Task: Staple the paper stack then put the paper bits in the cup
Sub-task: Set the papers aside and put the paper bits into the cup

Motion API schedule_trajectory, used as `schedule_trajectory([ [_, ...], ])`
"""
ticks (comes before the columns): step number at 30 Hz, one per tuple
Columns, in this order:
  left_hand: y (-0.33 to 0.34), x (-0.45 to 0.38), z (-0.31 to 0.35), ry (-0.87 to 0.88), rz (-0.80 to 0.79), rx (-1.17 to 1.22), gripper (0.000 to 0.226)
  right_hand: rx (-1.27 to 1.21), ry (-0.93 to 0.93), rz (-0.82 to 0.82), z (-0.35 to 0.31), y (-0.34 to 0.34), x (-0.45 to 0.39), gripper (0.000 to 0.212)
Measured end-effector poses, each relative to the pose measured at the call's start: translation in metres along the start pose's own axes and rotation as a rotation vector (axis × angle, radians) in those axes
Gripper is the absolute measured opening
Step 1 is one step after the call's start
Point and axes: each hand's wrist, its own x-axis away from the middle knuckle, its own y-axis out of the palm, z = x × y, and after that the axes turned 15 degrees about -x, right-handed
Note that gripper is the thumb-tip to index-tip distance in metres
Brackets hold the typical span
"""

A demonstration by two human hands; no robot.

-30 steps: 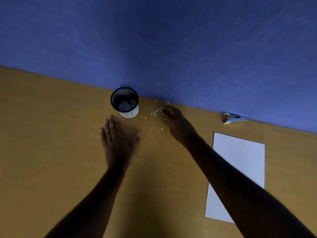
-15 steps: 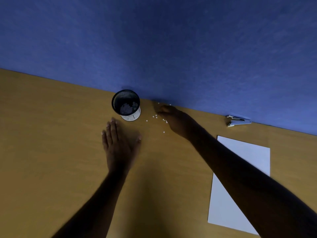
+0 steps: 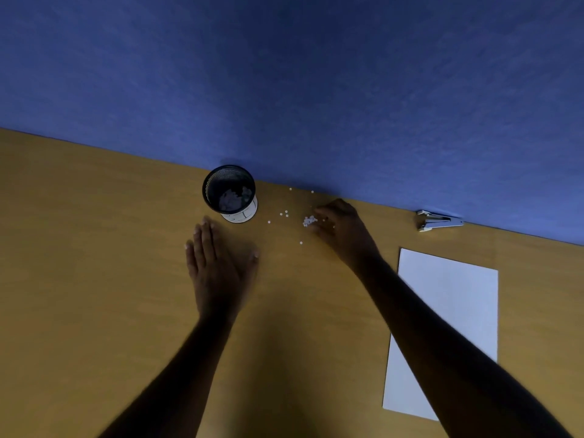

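A black mesh cup (image 3: 229, 192) stands near the far edge of the wooden table (image 3: 79, 279), with pale scraps in its bottom. Small white paper bits (image 3: 309, 220) lie scattered to its right, a little pile of them at the fingertips of my right hand (image 3: 343, 230), whose fingers curl down onto the table around the pile. My left hand (image 3: 219, 263) rests flat, palm down and fingers spread, just in front of the cup, holding nothing. The white paper stack (image 3: 448, 311) lies at the right, partly under my right forearm. A grey stapler (image 3: 439, 220) sits by the wall.
A blue wall (image 3: 316, 90) runs along the far edge of the table, right behind the cup, the bits and the stapler. A few single bits (image 3: 284, 213) lie apart between the cup and the pile.
My right hand has drawn back to the right and toward me, raking loose bits into a small pile at its fingertips. The left hand has stayed flat in place.
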Motion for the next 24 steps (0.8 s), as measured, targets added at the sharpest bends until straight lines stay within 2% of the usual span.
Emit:
schedule_trajectory([
  [3,-0.002,0.000,0.001,-0.006,0.002,0.011,0.101,-0.035,0.003,0.035,0.000,0.005,0.002,0.044],
  [10,-0.002,0.000,0.001,-0.006,-0.008,0.024,0.101,-0.133,-0.031,0.187,-0.008,0.014,0.002,0.018],
  [16,-0.003,0.000,0.001,-0.005,0.001,0.029,0.100,-0.064,-0.046,0.150,-0.009,0.016,0.001,0.015],
  [24,-0.003,0.001,0.001,-0.003,0.011,0.021,0.100,0.199,-0.133,0.124,-0.007,0.024,-0.005,0.022],
])
